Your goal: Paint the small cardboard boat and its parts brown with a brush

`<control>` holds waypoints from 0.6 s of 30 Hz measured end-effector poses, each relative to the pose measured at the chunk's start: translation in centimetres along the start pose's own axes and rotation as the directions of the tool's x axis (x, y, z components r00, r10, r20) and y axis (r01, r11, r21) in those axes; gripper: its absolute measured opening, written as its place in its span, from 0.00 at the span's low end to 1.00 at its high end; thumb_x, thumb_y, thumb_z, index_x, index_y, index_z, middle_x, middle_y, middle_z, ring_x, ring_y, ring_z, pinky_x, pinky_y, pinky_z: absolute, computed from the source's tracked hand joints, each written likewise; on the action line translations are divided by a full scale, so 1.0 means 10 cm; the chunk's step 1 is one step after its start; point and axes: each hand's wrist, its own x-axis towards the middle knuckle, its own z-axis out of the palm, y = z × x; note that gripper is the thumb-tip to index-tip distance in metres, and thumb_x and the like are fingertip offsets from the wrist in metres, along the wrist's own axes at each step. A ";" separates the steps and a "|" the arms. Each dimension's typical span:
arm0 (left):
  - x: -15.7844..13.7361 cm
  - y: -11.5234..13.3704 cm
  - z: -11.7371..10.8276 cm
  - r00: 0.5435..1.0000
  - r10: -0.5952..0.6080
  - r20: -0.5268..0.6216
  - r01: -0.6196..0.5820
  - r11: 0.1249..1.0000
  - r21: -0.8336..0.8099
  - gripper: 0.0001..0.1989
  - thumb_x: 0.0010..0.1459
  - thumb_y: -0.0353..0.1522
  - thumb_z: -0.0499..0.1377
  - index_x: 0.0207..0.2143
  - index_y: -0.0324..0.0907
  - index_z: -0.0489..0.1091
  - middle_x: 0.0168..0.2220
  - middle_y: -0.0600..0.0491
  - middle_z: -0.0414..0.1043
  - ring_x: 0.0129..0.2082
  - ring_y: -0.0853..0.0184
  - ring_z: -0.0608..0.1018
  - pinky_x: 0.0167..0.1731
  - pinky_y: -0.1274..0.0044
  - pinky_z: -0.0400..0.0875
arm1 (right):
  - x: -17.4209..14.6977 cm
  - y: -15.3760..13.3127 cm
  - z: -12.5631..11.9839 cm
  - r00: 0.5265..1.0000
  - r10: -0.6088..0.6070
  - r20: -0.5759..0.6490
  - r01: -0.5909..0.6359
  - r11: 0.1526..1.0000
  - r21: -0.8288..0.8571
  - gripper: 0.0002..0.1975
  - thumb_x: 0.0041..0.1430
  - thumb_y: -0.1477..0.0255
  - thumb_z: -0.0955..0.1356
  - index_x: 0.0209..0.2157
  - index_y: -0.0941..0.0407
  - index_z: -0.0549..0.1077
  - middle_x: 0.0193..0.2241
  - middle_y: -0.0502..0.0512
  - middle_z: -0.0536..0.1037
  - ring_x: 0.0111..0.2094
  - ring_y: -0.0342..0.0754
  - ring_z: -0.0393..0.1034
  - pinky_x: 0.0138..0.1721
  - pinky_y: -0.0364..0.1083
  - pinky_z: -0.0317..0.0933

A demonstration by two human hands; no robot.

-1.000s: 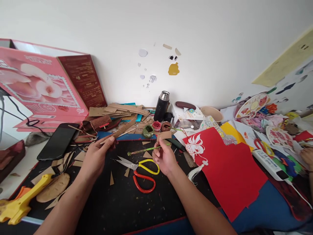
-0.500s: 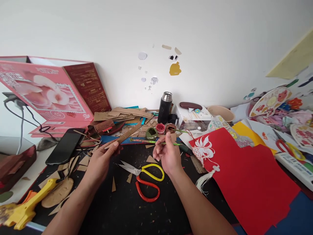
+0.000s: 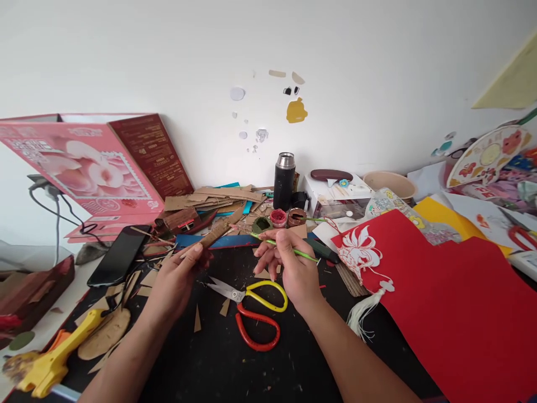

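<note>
My left hand (image 3: 178, 274) pinches a long brown cardboard strip (image 3: 218, 230), tilted up to the right. In my right hand (image 3: 296, 266) is a thin paintbrush with a green handle (image 3: 305, 256), gripped between thumb and fingers while the other fingers hang loosely curled. Its bristle end is at the strip's upper part; whether it touches is too small to tell. Beyond my right hand stand open jars of green paint (image 3: 262, 225), red paint (image 3: 278, 216) and brown paint (image 3: 297, 217). Scissors (image 3: 258, 333) with one yellow and one red handle lie below, between my forearms.
A black flask (image 3: 284, 182) stands behind the jars. Cardboard scraps (image 3: 222, 196) are piled by the wall. At left are a phone (image 3: 119, 254), a yellow glue gun (image 3: 71, 347) and a pink box (image 3: 84, 173). Red paper (image 3: 453, 302) with a white tassel (image 3: 363, 316) covers the right side.
My right hand has turned and brought the brush tip up to the cardboard strip. My left hand keeps hold of the strip. The whole view has shifted slightly.
</note>
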 end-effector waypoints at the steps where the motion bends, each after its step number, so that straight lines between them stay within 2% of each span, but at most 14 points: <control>1: 0.00 0.00 0.00 1.000 -0.002 0.001 0.002 1.000 -0.005 0.25 0.45 0.53 0.79 0.32 0.42 0.84 0.31 0.50 0.80 0.32 0.63 0.75 0.34 0.74 0.72 | -0.01 0.01 0.01 1.000 -0.009 0.008 0.009 1.000 -0.008 0.28 0.67 0.44 0.74 0.40 0.57 0.81 0.28 0.54 0.82 0.20 0.45 0.80 0.14 0.37 0.55; 10: -0.02 0.01 0.05 1.000 -0.024 -0.006 0.024 0.999 -0.049 0.26 0.44 0.52 0.80 0.34 0.40 0.84 0.32 0.48 0.81 0.33 0.62 0.78 0.34 0.73 0.74 | -0.06 0.04 0.06 0.999 -0.048 0.020 0.050 0.996 -0.080 0.26 0.69 0.45 0.72 0.40 0.56 0.82 0.31 0.56 0.84 0.23 0.46 0.81 0.14 0.38 0.56; 18: -0.04 0.03 0.09 0.998 -0.060 -0.034 0.056 0.994 -0.092 0.28 0.39 0.51 0.82 0.35 0.40 0.85 0.32 0.49 0.81 0.33 0.63 0.78 0.34 0.73 0.74 | -0.11 0.11 0.06 0.990 -0.078 0.114 0.096 0.982 -0.161 0.23 0.75 0.50 0.69 0.41 0.55 0.83 0.35 0.57 0.85 0.25 0.45 0.82 0.17 0.39 0.58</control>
